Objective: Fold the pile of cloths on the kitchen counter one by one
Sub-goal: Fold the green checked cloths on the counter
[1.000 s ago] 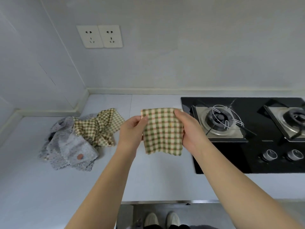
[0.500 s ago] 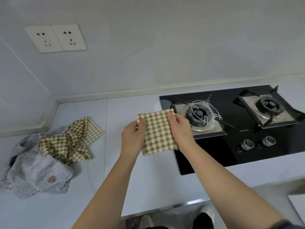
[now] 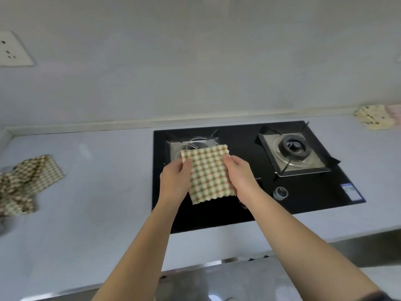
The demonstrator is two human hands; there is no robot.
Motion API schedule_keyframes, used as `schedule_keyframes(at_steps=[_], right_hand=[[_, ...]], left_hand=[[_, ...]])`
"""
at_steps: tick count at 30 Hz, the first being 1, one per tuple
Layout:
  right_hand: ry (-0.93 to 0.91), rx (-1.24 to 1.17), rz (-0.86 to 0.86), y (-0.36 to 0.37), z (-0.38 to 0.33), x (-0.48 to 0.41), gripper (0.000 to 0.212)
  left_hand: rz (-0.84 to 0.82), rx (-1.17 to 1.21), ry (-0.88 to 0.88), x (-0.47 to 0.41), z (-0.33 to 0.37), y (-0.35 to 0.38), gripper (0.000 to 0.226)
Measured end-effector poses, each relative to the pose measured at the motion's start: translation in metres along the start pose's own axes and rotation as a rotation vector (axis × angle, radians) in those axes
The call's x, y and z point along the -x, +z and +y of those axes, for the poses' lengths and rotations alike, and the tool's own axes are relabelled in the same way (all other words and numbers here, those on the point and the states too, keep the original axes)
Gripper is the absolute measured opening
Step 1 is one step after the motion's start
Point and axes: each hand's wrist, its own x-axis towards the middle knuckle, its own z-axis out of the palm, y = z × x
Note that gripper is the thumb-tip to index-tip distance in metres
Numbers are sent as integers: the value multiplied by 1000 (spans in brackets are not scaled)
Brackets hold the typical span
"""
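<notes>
While left hand (image 3: 173, 181) and right hand (image 3: 240, 177) pinch cloth (image 3: 208, 174) edges, counter (image 3: 104, 192) stretches leftward

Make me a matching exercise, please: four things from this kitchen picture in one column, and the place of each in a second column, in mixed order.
Things
1. folded checked cloth
2. crumpled checked cloth
3. wall socket
4. pale cloths

Places
A. far right end of the counter, by the wall
B. on the wall, upper left
C. held between the left hand and the right hand
D. left end of the counter

Pairs: 1-C, 2-D, 3-B, 4-A
</notes>
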Motion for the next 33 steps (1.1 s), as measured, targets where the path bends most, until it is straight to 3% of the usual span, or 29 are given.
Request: schedule_keyframes(at_steps=[4,8,16,21,26,33], right_hand=[[-181,169,123,-84,5,-5,37],[-251,195,192,-153,12,-13,36],[-219,146,245,-278,5,-47,33],[-186,25,300,-358,10,-84,39],[-118,-38,310,-443,15,-116,24],[-133,40,395,-532,24,-163,32]], left_hand=[[5,3,53,26,18,81,39],[-5,-44,104,39,36,148,37],[-98,31,57,32,66,276,42],[-251,87,116,31,94,366,12],[-217,17,153,19,117,461,13],[-171,-101,127,8,144,570,27]])
